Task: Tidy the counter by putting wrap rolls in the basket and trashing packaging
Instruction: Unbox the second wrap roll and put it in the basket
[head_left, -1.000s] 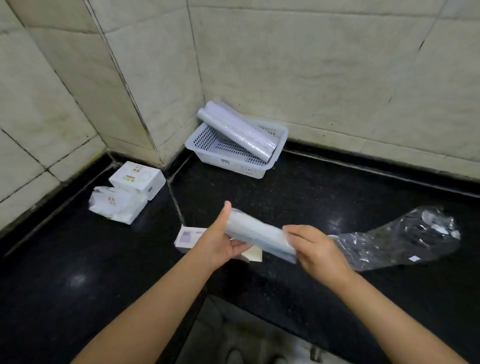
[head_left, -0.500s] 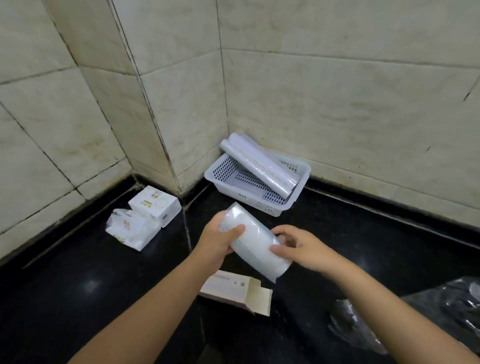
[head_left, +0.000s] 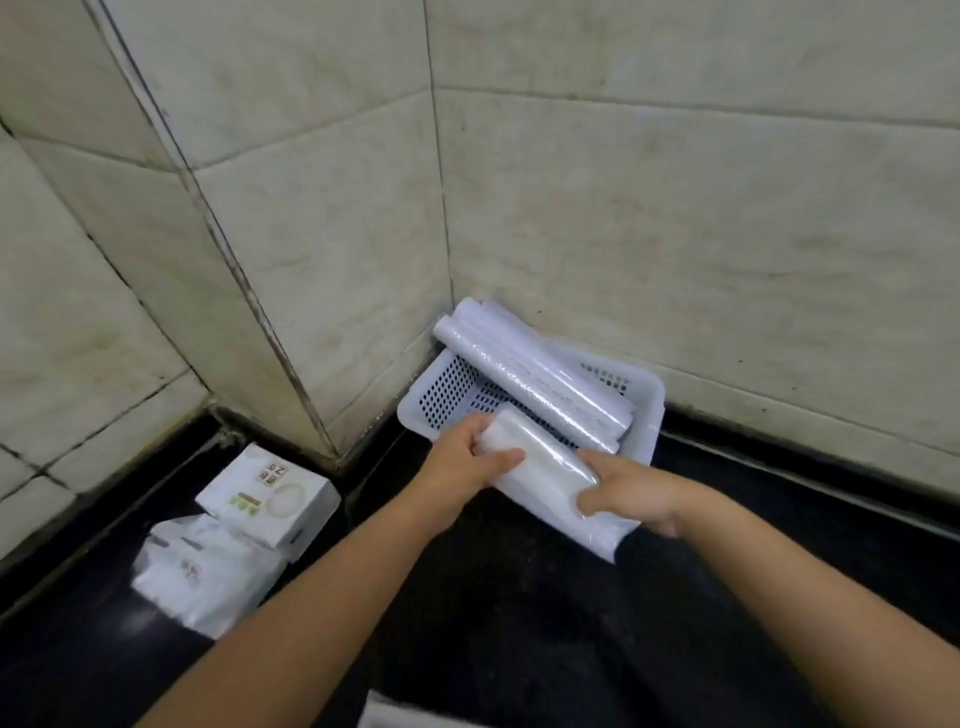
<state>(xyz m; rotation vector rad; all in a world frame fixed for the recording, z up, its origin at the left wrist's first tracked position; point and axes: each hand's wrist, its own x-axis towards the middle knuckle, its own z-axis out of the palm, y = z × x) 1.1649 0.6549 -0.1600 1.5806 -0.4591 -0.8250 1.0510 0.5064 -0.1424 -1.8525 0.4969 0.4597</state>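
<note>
Both hands hold one translucent white wrap roll (head_left: 545, 470) over the front rim of the white perforated basket (head_left: 647, 415) in the wall corner. My left hand (head_left: 462, 460) grips the roll's far end, which hangs over the basket's inside. My right hand (head_left: 628, 496) clasps the near part; the roll's near end sticks out past the rim over the black counter (head_left: 519, 623). Long white wrap rolls (head_left: 530, 379) lie slanted in the basket, their upper ends leaning on the corner tiles.
A white carton with green print (head_left: 267, 493) sits on a white plastic packet (head_left: 202, 571) at the left, on the counter near the wall. Tiled walls close the counter at the back and left. A pale edge (head_left: 395, 719) shows at the bottom.
Both hands carried the roll forward from mid-counter to the basket's front rim. The clear plastic wrapper and the open small box dropped out of view as my head moved closer.
</note>
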